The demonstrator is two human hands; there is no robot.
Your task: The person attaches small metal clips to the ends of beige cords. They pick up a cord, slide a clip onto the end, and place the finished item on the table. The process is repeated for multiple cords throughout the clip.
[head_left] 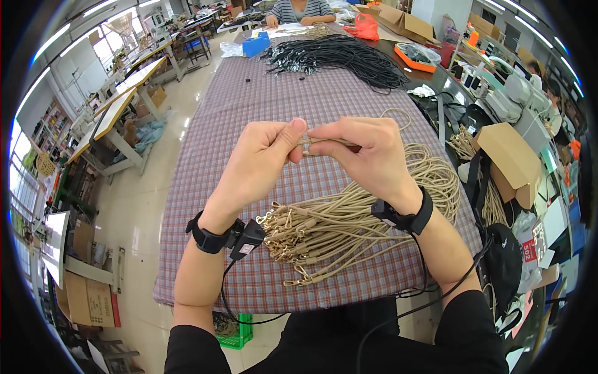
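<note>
Over the middle of the table my left hand (pixel 263 156) and my right hand (pixel 369 149) meet, fingertips nearly touching. Each pinches a beige cord (pixel 304 145), whose short stretch shows between the fingers. A thin loop of cord rises behind my right hand. Whether a small fitting sits on the cord between the fingertips is too small to tell. Below my wrists lies a pile of beige cords (pixel 358 212), their gold metal clasps (pixel 286 234) gathered at the left end and their loops spreading right. Both wrists wear black straps with small devices and cables.
A plaid cloth (pixel 249 103) covers the table. Farther back lie a heap of black cords (pixel 342 57), a blue box (pixel 255 45) and an orange tray (pixel 415 57). Another person (pixel 300 12) sits at the far end. An open cardboard box (pixel 509 163) stands at right.
</note>
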